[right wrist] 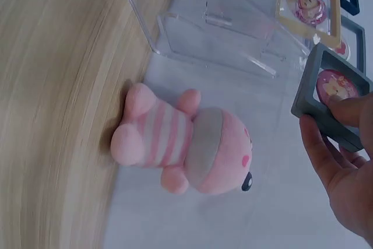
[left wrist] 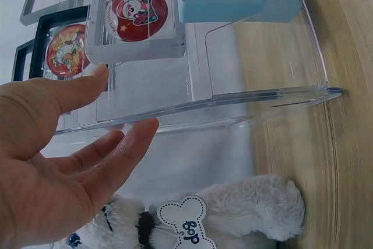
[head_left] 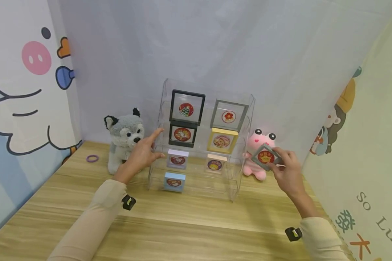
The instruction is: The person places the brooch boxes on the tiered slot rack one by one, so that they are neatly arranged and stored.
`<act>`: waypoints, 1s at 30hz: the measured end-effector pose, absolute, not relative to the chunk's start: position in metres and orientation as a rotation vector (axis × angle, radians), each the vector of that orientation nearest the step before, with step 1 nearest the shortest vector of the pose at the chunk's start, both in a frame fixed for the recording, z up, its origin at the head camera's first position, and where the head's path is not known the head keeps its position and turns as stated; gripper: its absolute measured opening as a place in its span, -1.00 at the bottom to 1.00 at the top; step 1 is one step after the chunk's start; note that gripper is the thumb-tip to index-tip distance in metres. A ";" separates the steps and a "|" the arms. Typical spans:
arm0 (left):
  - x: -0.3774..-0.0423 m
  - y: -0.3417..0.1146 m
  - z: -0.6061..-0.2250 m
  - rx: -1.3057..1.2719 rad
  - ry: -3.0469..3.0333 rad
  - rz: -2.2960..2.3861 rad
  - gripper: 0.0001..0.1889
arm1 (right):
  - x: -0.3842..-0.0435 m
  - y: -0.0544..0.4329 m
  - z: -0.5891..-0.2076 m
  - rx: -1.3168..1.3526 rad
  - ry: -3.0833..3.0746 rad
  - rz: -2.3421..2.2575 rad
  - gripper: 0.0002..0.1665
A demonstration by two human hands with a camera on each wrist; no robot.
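Note:
A clear tiered display rack (head_left: 196, 186) stands on the table, with small square frames on its steps, each showing a round badge. My left hand (head_left: 139, 156) holds the rack's left side; in the left wrist view its thumb and fingers lie on either side of the clear side panel (left wrist: 233, 104). My right hand (head_left: 289, 173) pinches a grey square frame (head_left: 265, 157) with a red round badge between thumb and fingers. That frame is tilted, in the air right of the rack and in front of a pink plush toy (right wrist: 169, 144).
Beside the rack's left side sits a grey-and-white plush dog (head_left: 125, 139). A purple ring (head_left: 92, 158) lies on the wooden table (head_left: 170, 232) farther left. On the rack's lowest step is a light blue frame (head_left: 174, 182); a yellow frame (head_left: 222, 140) stands higher, on the right.

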State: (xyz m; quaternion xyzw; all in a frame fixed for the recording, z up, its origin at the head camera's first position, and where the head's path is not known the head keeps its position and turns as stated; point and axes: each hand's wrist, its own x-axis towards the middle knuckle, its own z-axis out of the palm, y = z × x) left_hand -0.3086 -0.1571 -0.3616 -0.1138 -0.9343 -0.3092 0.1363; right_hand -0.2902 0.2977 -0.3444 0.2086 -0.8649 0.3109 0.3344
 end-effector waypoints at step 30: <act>-0.310 -0.157 -0.364 -0.323 -2.701 -0.905 -0.04 | -0.293 0.185 -0.412 1.121 -2.278 0.358 -0.44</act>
